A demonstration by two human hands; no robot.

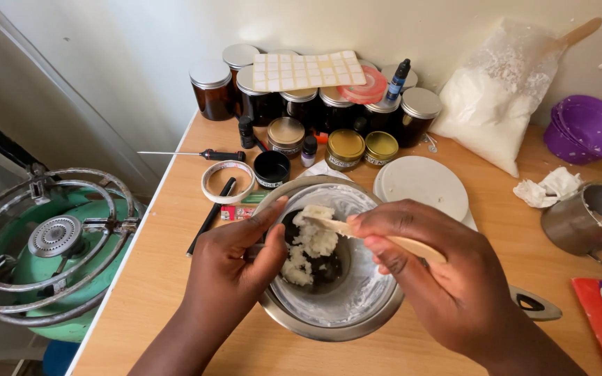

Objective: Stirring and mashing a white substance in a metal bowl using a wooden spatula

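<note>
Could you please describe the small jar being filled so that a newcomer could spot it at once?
Find the steel mixing bowl at the wooden table's front edge. The left hand holds a small dark jar over it. Unlike the lidded amber jars behind, it is open and heaped with white wax.

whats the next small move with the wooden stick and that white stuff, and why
Probably tip the wooden stick in the right hand down into the small dark jar that the left hand holds over the steel bowl: a white lump sits on its tip, above the partly filled jar.

Two hands (pixel 238 261), one steel bowl (pixel 329 327), one wooden spatula (pixel 357 230), three gold-lidded tins (pixel 346 144), one purple basin (pixel 590 129).
</note>
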